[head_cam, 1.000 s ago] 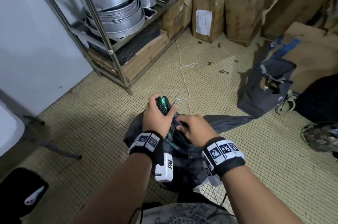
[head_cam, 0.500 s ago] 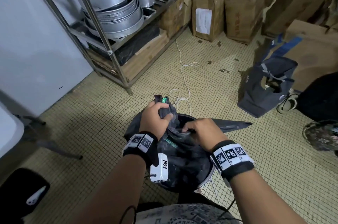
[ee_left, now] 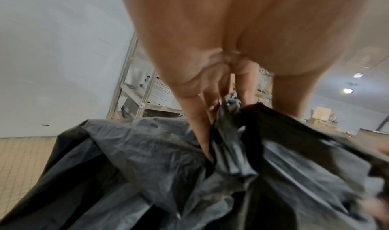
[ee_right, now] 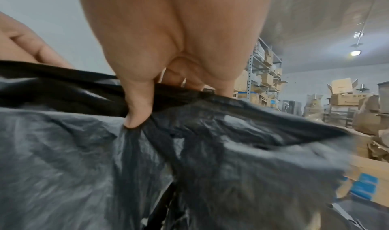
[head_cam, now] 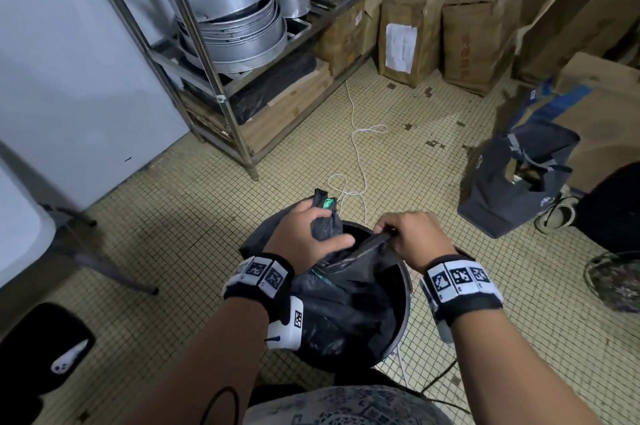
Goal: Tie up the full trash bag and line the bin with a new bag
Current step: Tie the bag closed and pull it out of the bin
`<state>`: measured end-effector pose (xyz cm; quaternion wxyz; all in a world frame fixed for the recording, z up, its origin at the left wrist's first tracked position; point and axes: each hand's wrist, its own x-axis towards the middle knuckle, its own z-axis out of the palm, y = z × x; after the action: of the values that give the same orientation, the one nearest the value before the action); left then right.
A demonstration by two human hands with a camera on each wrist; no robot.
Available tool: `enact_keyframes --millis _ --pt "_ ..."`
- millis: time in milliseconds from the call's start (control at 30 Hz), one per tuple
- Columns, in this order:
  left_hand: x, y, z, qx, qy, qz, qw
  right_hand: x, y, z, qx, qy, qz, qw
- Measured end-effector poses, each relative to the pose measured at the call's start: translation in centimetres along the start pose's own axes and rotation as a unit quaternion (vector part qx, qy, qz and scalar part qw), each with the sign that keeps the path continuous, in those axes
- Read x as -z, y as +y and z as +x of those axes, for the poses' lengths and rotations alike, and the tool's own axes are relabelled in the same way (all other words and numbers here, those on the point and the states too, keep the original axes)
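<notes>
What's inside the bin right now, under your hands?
The black trash bag fills the bin. The left hand grips its gathered top and the right hand pinches an edge. The bag's contents and the bin's bottom are covered by plastic.

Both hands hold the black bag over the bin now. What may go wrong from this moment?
The right hand pinches only a thin edge of the trash bag; it may tear or slip. The left hand grips a gathered bunch, so uneven pulling could tip the bin. The white cord nearby might trip feet.

Black trash bag [head_cam: 346,313]; pale yellow tiled floor [head_cam: 173,227]; silver pans [head_cam: 239,15].
</notes>
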<state>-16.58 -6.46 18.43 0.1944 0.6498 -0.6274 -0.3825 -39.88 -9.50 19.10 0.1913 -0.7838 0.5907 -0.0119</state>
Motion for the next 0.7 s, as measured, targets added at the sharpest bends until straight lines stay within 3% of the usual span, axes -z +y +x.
enact_keyframes --millis 200,400,500,633,700 --pt "-2.7 2.0 -0.5 -0.008 -0.037 0.184 0.982 0.1 -1.7 2.8 0.061 0.012 -0.013 0.998" --pt "-2.0 1.1 -0.4 -0.064 0.010 0.100 0.993 0.0 -1.6 5.0 0.068 0.007 -0.062 0.996" --pt "-0.8 1.0 -0.1 -0.078 -0.030 0.074 0.994 -0.4 -1.0 5.4 0.082 0.017 -0.086 0.993" --pt "-0.1 0.2 0.4 -0.097 -0.119 0.168 0.974 -1.0 0.7 5.2 0.085 0.011 -0.114 0.990" --pt "-0.1 -0.2 0.7 -0.083 -0.128 0.192 0.970 -0.9 1.2 5.2 0.079 0.019 -0.131 0.988"
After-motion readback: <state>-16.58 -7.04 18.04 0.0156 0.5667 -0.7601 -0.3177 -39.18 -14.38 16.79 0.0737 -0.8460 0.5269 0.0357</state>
